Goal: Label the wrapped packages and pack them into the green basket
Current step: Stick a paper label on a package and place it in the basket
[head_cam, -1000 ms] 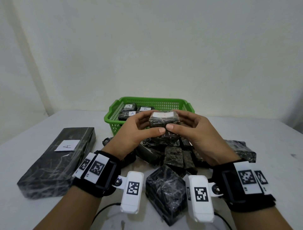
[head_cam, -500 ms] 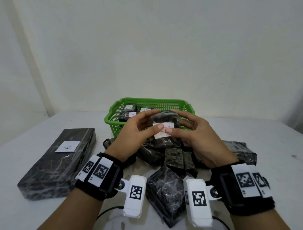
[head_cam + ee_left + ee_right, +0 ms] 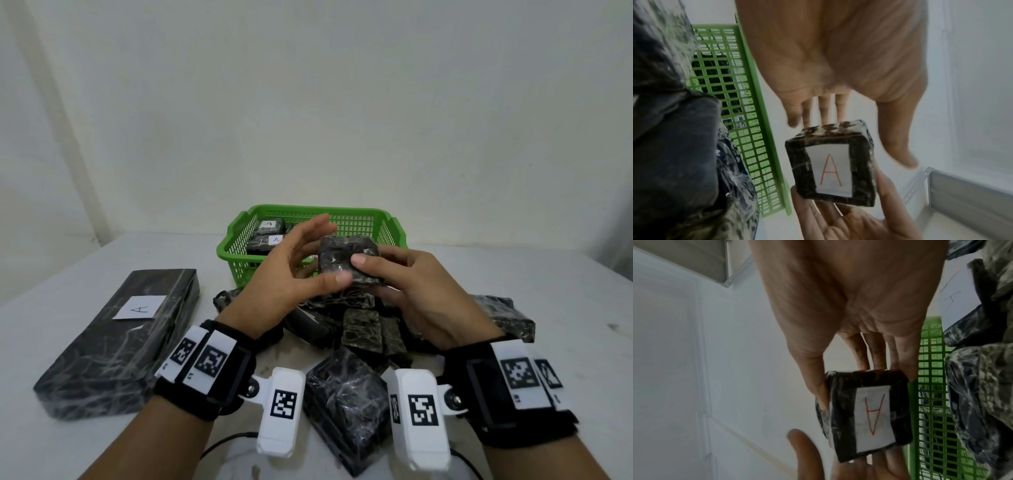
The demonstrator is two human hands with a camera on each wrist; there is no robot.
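We hold a small wrapped package (image 3: 349,261) in our right hand (image 3: 416,291), thumb on its near face and fingers curled round its far side, so it sits clear of the table just in front of the green basket (image 3: 394,228). Both wrist views show a white label with a red "A" (image 3: 833,169) on the face that is turned away from the head camera. Our left hand (image 3: 291,274) is spread beside the package, fingers straight and fanned over the basket's near rim, with only the thumb tip touching the package's lower left corner. Inside the basket lie labelled packages (image 3: 270,228), at least two of them showing an "A". Below the basket, on the white table (image 3: 85,260), a heap of dark unlabelled wrapped packages (image 3: 363,330) is piled, one larger bundle (image 3: 346,404) nearest us. Left of the basket lies a long wrapped box (image 3: 116,339) bearing its own "A" label.
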